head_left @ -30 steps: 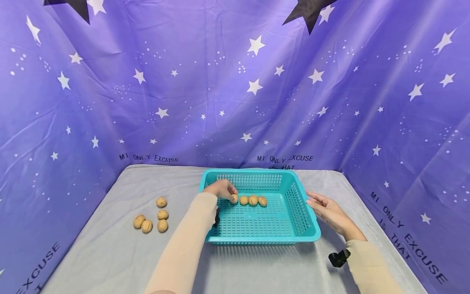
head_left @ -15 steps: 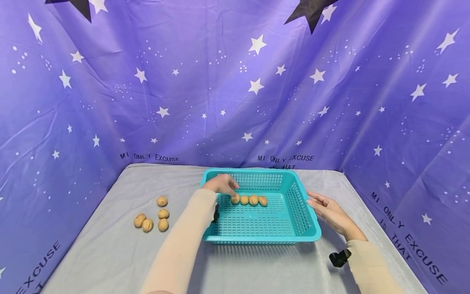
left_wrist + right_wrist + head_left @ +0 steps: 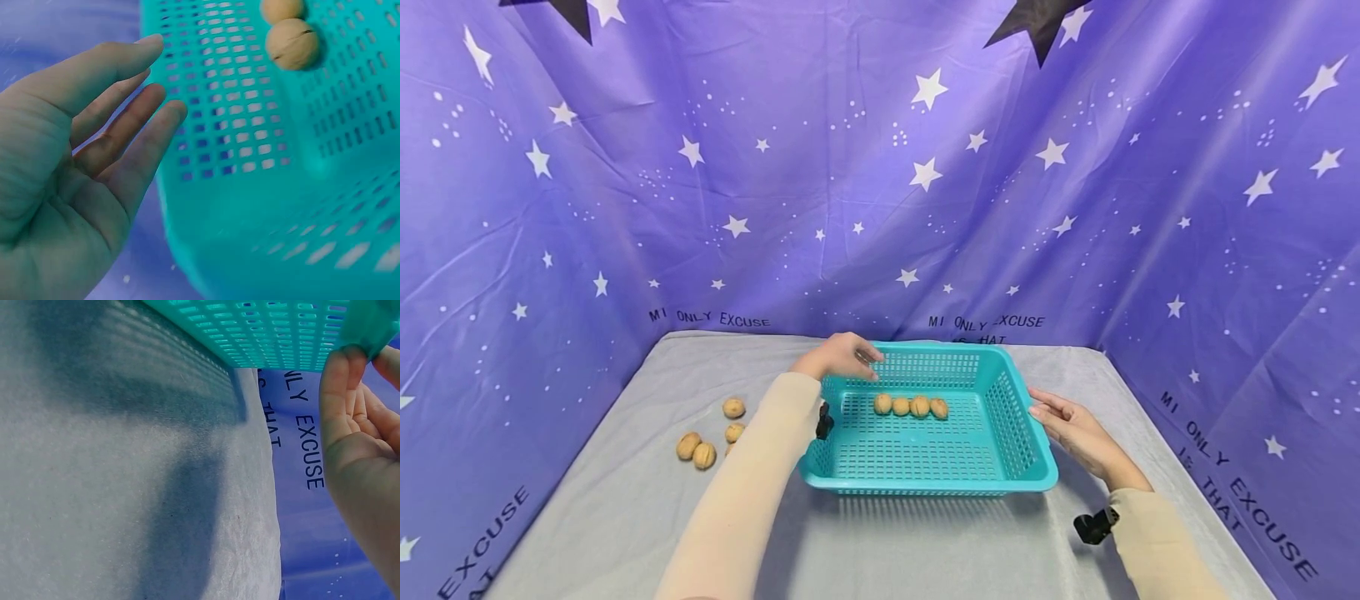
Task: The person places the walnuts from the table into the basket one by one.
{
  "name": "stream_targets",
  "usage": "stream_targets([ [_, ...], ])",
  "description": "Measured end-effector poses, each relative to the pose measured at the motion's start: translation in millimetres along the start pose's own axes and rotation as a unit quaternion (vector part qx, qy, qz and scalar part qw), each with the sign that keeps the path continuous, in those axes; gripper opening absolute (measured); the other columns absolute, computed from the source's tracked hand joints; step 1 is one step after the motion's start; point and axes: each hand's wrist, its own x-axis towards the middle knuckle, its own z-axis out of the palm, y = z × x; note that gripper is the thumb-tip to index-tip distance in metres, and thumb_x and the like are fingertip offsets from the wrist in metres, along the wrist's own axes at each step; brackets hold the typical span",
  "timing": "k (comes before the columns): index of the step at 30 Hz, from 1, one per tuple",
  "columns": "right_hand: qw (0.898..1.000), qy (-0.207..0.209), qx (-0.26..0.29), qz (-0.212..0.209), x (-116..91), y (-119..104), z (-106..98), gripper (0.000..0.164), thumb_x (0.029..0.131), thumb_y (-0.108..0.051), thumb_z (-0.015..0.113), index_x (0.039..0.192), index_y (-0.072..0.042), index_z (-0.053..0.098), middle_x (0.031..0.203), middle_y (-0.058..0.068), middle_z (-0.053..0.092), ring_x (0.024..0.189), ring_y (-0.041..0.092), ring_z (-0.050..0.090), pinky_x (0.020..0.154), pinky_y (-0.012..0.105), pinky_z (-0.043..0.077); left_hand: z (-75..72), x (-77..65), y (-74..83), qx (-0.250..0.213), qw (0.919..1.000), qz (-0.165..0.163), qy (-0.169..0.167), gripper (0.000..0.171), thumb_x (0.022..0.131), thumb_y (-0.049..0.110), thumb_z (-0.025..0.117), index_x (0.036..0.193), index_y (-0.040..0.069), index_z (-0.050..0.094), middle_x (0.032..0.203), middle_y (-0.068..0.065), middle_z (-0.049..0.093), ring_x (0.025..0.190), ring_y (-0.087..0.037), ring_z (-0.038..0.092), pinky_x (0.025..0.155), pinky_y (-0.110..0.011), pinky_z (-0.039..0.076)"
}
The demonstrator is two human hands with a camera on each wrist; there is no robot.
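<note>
A turquoise plastic basket [image 3: 925, 486] with slotted walls stands on the table. Inside it, several walnuts [image 3: 920, 407] lie in a short row near the middle. My left hand [image 3: 841, 357] hovers over the basket's far left corner, holding nothing. In the left wrist view its fingers [image 3: 147, 134] are spread and slightly bent, apart from the walnuts [image 3: 292, 45]. On the other side, my right hand [image 3: 1082, 435] pinches the basket's right rim between thumb and fingers, as the right wrist view also shows at the rim [image 3: 372, 331].
Several loose walnuts [image 3: 703, 455] lie on the grey cloth-covered table [image 3: 617, 492] left of the basket, some partly hidden by my left sleeve [image 3: 737, 500]. A purple star-patterned curtain [image 3: 820, 167] encloses the back and both sides.
My left hand has let go of the leftmost walnut in the row, then lifted and moved left towards the basket's rim. My right hand keeps its place on the rim.
</note>
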Motion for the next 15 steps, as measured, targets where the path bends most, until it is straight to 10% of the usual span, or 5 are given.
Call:
stream_targets([
  [15,1.000,-0.007,0.005,-0.007,2.0,3.3,-0.8,0.064,0.105,-0.015,0.054,0.153,0.013,0.021,0.122,0.013,0.057,0.107,0.007,0.063,0.096,0.020,0.048,-63.3,-59.9,-56.7,-0.004,0.9956,0.000,0.093,0.041,0.091,0.018,0.075,0.129,0.005,0.068,0.126,-0.015,0.067,0.117,-0.032,0.063,0.100,-0.050,0.049],
])
